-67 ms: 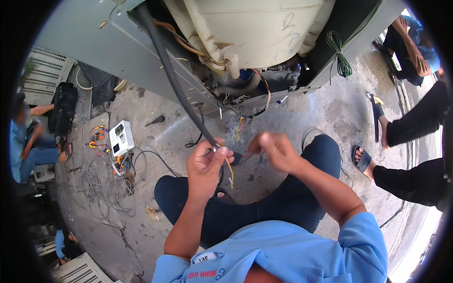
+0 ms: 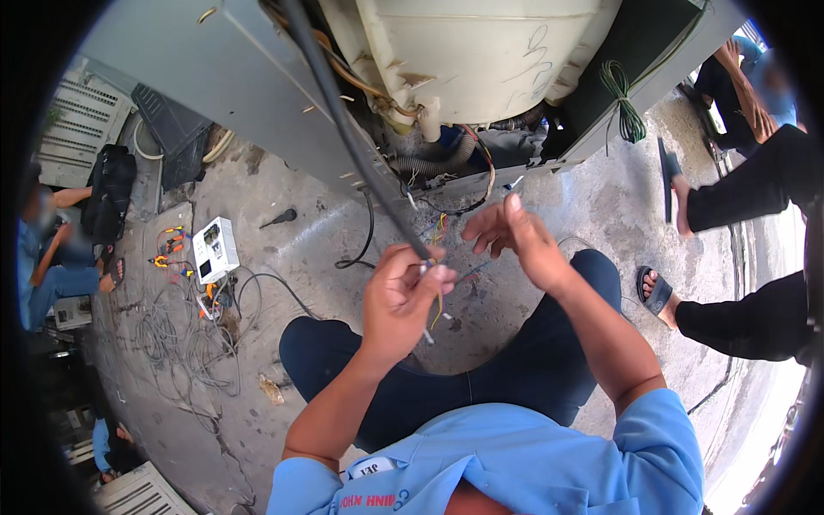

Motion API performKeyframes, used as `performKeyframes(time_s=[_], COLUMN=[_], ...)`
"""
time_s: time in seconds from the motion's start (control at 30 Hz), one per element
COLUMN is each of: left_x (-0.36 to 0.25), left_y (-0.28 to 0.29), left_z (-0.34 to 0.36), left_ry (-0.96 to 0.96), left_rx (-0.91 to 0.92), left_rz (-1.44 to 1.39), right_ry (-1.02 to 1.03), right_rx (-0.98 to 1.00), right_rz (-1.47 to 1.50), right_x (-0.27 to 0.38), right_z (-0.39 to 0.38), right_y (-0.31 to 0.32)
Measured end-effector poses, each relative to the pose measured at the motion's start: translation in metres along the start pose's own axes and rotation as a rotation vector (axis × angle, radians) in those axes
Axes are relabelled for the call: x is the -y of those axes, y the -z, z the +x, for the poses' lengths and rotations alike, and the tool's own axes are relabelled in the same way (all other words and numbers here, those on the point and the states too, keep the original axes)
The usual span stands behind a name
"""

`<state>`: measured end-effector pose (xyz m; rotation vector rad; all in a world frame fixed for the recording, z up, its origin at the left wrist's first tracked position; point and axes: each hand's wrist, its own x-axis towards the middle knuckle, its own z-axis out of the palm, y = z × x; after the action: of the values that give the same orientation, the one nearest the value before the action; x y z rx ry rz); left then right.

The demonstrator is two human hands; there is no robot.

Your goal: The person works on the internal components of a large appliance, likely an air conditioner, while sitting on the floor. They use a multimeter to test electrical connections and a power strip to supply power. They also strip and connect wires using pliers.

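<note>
A thick black cable [image 2: 348, 137] slants down from the top of the view to my left hand [image 2: 399, 296]. My left thumb and fingers pinch its end. Thin yellow, blue and white wires [image 2: 440, 311] fan out there, their tips hanging below the fingers. My right hand [image 2: 525, 245] is just to the right, its fingers apart and nothing visible in them. Beyond both hands stands an opened grey machine cabinet [image 2: 275, 94] with a cream tub [image 2: 481, 64]. From its base a bundle of coloured wires [image 2: 489, 167] comes out towards the floor.
On the floor at left lie a white box-shaped device [image 2: 215, 250], orange-handled tools [image 2: 160, 260] and tangled grey cable [image 2: 184, 330]. A coiled green wire [image 2: 622, 103] hangs on the cabinet's right panel. At right are another person's legs [image 2: 747, 318]; other people sit at the left and far right.
My right hand has moved slightly right and up and its fingers have spread. My left hand has shifted right with the cable end. At right, a bystander's foot and sandal have moved.
</note>
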<state>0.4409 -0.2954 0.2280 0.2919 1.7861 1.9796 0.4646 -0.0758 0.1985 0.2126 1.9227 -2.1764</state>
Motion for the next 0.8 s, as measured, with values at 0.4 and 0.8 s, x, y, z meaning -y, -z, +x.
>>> performKeyframes(time_s=[0.4, 0.8], left_x=[0.040, 0.054], left_y=[-0.014, 0.025], left_z=[0.003, 0.121], left_ry=[-0.187, 0.529], left_rx=[1.572, -0.034], left_rz=[0.815, -0.584], right_ry=[0.000, -0.017], right_rx=[-0.135, -0.018], right_rz=[-0.188, -0.059], right_x=[0.060, 0.066], right_z=[0.005, -0.048], right_y=[0.055, 0.067])
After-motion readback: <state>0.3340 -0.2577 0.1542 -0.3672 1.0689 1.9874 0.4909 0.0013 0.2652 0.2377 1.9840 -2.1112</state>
